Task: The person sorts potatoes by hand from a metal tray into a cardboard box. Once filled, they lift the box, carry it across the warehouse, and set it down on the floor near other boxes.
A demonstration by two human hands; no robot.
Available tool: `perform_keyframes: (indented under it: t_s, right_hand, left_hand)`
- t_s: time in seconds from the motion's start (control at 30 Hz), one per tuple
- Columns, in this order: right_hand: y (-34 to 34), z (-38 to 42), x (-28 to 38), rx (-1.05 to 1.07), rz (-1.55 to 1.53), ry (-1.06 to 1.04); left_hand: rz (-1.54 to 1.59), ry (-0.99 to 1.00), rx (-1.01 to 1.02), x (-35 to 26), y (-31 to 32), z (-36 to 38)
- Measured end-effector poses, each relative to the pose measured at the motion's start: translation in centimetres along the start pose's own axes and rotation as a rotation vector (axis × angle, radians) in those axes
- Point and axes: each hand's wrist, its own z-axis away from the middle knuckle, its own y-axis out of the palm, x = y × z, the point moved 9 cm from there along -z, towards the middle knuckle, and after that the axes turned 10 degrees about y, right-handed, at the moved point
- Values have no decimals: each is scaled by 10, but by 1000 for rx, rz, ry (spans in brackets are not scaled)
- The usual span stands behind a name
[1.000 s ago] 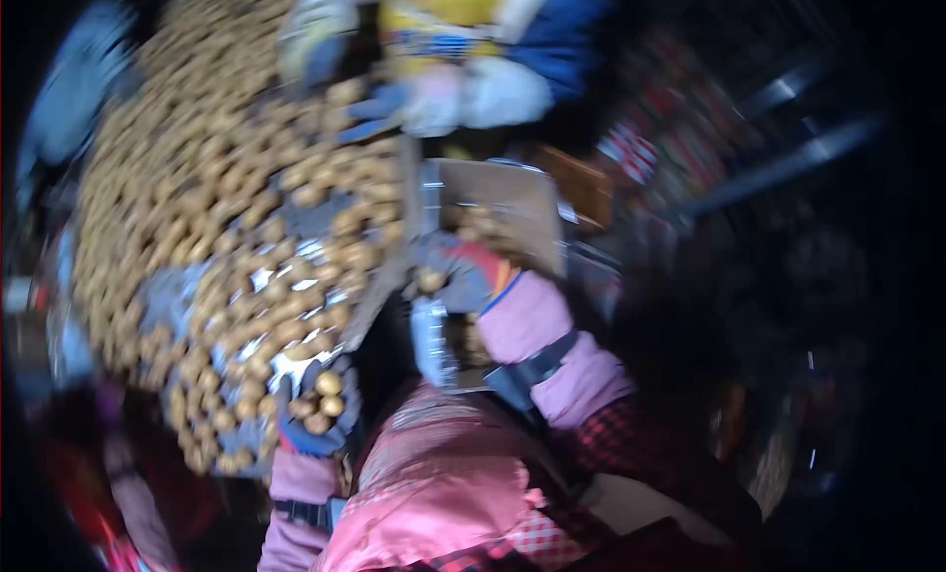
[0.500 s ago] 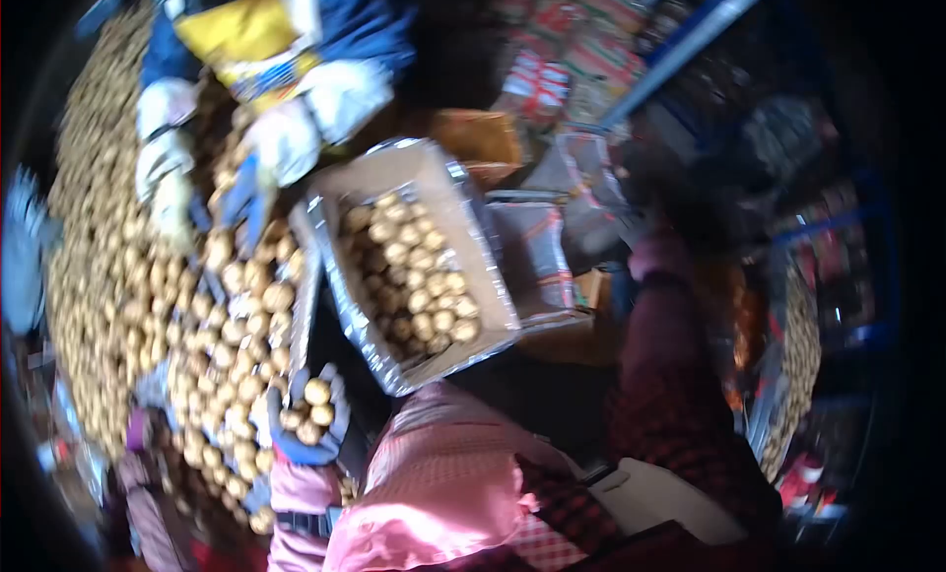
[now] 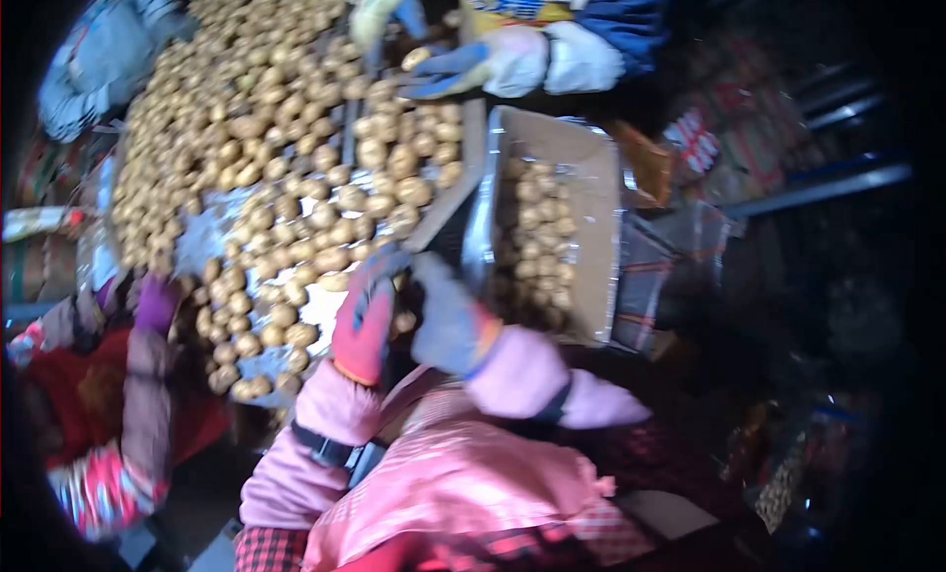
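My left hand point(image 3: 367, 314), in a grey and red work glove, is at the front edge of the potato heap, its fingers curled. A potato point(image 3: 403, 322) shows in the gap between my two hands, against my left palm. Close beside it is my right hand point(image 3: 450, 321), in a grey-blue glove and blurred by motion; its fingertips point toward my left hand and are partly hidden. Potatoes point(image 3: 325, 217) cover the sorting table in front of me. Right of my hands stands a cardboard box point(image 3: 592, 267) lined with clear plastic, with potatoes inside.
Across the table, a co-worker's gloved hand point(image 3: 448, 71) reaches over the potatoes. Another person's purple glove point(image 3: 156, 301) is at the left edge. A blue sleeve point(image 3: 99, 65) shows at the far left. Dark crates point(image 3: 645, 276) stand behind the box; a metal bar point(image 3: 828, 190) crosses at the right.
My view has turned left. My right hand has come from the far right to my left hand. My left hand, earlier palm up with several potatoes, is now turned with its back showing.
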Motion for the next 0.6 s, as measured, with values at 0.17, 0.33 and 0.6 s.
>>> perform_keyframes:
  t_s: [0.17,0.33,0.6]
  right_hand:
    - [-21,-12,-34,-201,226,-487]
    - [-18,21,-62,267,-904,367]
    - [-99,205,212,-277,-301,-681]
  left_hand:
    - [-725,158,159,-44,15,2]
    - [-527,226,12,-61,-3,5]
    - [-155,-111,-196,11,-53,65]
